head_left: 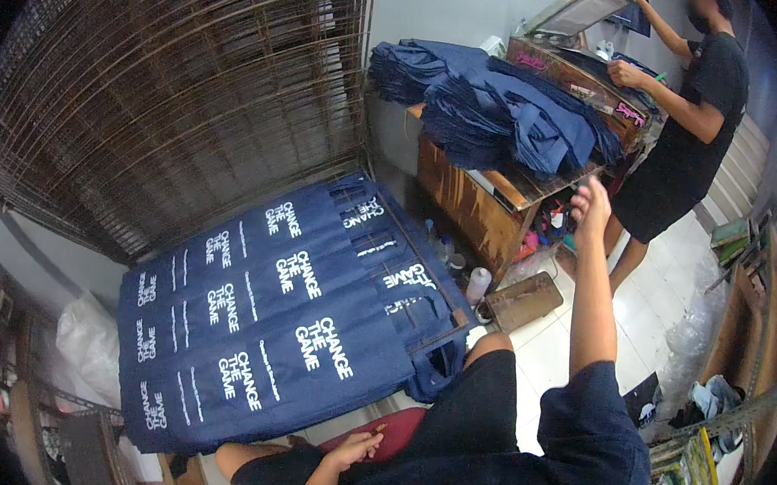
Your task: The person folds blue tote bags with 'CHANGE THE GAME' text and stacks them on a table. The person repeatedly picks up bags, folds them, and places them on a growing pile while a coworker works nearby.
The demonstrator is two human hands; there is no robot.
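While white-lettered navy bags (289, 326) lie overlapped, right hand (590, 205) hangs raised.

My right hand (591, 203) is stretched out with loose, empty fingers toward the stack of folded navy bags (502, 109) on the wooden counter (466, 203). My left hand (354, 446) rests low, just below the printed navy bags (280, 325) spread over the wire rack (441, 279) left of the counter. Beyond the counter, another person (695, 121) works at a printing press (582, 38).
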